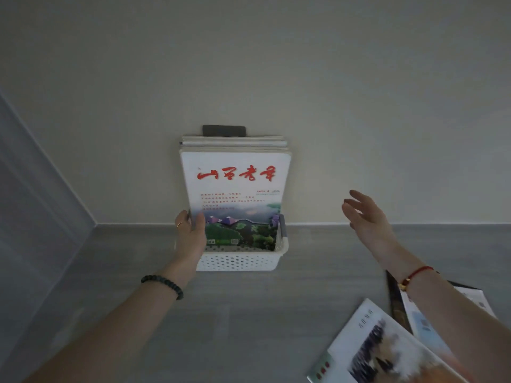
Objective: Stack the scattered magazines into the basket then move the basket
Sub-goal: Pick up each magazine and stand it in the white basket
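A white perforated basket (237, 261) stands on the grey floor against the wall. Several magazines stand upright in it, leaning on the wall; the front magazine (237, 186) has a white cover with red characters and a landscape picture. My left hand (190, 233) grips the lower left edge of that front magazine, thumb on the cover. My right hand (365, 217) hovers to the right of the basket, fingers spread, holding nothing. More magazines lie on the floor at the lower right: a blurred one (387, 346) and others (423, 324) partly under my right forearm.
A dark block (224, 131) shows on the wall behind the top of the stack. A grey panel or wall (33, 203) runs along the left side. Bare grey floor (249, 327) lies between me and the basket.
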Demonstrator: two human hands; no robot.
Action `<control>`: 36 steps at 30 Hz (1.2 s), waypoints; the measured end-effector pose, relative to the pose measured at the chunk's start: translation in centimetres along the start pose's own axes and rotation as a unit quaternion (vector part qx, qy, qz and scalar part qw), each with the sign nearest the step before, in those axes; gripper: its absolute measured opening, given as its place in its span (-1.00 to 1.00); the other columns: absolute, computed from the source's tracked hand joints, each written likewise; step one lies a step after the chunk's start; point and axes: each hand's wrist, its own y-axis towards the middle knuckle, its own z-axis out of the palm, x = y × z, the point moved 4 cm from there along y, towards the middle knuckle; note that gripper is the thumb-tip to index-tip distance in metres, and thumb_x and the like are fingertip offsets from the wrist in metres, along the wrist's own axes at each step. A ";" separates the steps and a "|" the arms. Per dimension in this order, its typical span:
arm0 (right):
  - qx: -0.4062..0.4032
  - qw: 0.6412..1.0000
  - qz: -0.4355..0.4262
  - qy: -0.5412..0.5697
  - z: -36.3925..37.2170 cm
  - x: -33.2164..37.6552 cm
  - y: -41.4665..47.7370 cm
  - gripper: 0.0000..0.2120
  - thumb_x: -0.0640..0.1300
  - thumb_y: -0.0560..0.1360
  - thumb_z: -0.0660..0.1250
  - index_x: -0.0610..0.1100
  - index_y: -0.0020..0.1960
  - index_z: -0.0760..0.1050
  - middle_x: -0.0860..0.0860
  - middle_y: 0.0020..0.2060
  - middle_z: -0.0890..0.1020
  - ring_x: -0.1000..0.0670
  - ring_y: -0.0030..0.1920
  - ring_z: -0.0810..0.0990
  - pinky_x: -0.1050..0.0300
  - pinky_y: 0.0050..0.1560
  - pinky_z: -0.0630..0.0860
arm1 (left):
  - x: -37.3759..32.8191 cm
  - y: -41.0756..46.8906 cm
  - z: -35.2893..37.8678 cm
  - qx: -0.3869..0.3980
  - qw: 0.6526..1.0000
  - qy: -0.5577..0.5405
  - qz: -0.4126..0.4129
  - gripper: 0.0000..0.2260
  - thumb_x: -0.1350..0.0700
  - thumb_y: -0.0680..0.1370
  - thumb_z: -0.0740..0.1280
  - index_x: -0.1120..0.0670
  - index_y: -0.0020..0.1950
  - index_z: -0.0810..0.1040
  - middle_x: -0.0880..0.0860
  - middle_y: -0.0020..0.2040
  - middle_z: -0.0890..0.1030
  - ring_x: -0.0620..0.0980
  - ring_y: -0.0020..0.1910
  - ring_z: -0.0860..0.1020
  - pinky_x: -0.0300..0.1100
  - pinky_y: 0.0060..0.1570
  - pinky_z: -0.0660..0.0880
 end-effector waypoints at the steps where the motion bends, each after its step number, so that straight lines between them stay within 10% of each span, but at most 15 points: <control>1: 0.006 1.000 0.007 -0.012 -1.4 -0.9 -0.8 -0.60 -0.12 0.50 0.27 -0.04 0.32 0.32 -0.07 0.24 0.47 0.03 0.06 0.48 0.12 0.00 0.39 | 0.6 -1.3 0.4 0.012 1.000 0.014 0.016 -0.62 0.13 0.59 0.12 0.13 0.40 0.21 0.14 0.36 0.39 0.12 0.34 0.36 -0.06 0.24 0.31; 12: 0.092 0.967 0.163 -0.174 -16.1 -13.6 -12.1 -0.45 -0.13 0.39 0.42 -0.06 0.32 0.30 -0.07 0.20 0.46 -0.09 0.20 0.46 0.17 -0.11 0.47 | 10.3 -19.6 11.2 0.149 0.978 0.048 -0.135 -0.56 0.08 0.55 0.22 0.09 0.40 0.22 0.17 0.39 0.32 0.11 0.33 0.34 -0.06 0.24 0.30; 19: 0.153 0.901 0.150 -0.377 -19.4 -19.1 -17.2 -0.43 0.03 0.28 0.47 -0.02 0.21 0.34 0.01 0.16 0.47 0.00 0.16 0.44 -0.02 0.22 0.42 | 13.3 -29.4 15.7 0.197 0.968 0.096 -0.120 -0.65 0.08 0.57 0.17 0.00 0.36 0.28 0.03 0.36 0.35 -0.04 0.23 0.34 -0.23 0.11 0.25; 26: 0.150 0.916 0.139 -0.344 -19.5 -20.2 -18.1 -0.53 -0.01 0.29 0.48 -0.08 0.11 0.37 0.01 0.03 0.54 -0.03 0.08 0.53 -0.04 0.13 0.50 | 13.2 -34.5 18.5 0.244 0.951 0.176 -0.069 -0.62 0.10 0.56 0.17 0.00 0.38 0.24 0.01 0.36 0.32 -0.09 0.28 0.28 -0.18 0.27 0.26; 33: 0.149 0.915 -0.053 -0.370 -17.8 -15.5 -20.9 -0.73 -0.05 0.45 0.32 -0.01 0.14 0.41 0.12 -0.15 0.62 0.22 -0.30 0.57 0.39 -0.32 0.53 | 11.8 -35.4 20.4 0.270 0.952 0.103 -0.101 -0.58 -0.25 0.44 0.20 -0.29 0.29 0.27 -0.02 0.24 0.42 0.02 0.30 0.36 0.14 0.32 0.29; 36: 0.231 0.885 -0.130 -0.384 -15.9 -13.3 -23.6 -0.67 -0.01 0.50 0.23 0.10 0.25 0.35 0.19 -0.24 0.58 0.31 -0.36 0.50 0.53 -0.38 0.41 | 10.6 -35.6 21.2 0.271 0.952 -0.003 -0.143 -0.47 -0.27 0.39 0.18 -0.14 0.33 0.28 -0.07 0.02 0.62 -0.13 -0.01 0.61 -0.24 -0.09 0.58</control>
